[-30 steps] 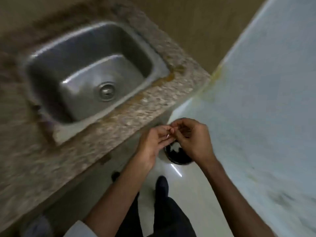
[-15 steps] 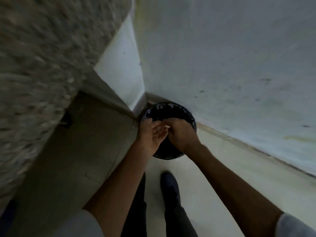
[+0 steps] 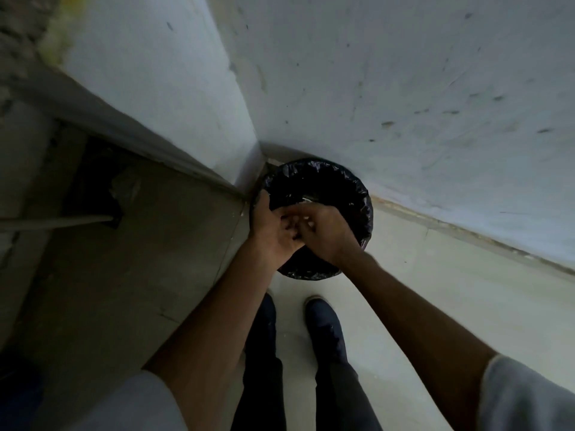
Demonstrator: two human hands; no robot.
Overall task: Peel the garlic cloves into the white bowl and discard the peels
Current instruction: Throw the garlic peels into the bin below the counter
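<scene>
Above the black-lined bin (image 3: 357, 194) in the far corner, the right hand (image 3: 326, 234) pinches pale garlic peel (image 3: 307, 218) against the cupped left hand (image 3: 270, 231), whose hold is unclear. The scraps look papery, light and clingy, so fingertip pinches probably suit.

Glossy crinkled black plastic bin liner (image 3: 348, 185); matt scuffed wall (image 3: 404, 73).

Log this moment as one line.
phase: discard | left hand: over black-lined bin, touching right hand | pale bits, likely peel, at the fingertips | grip: unclear
</scene>
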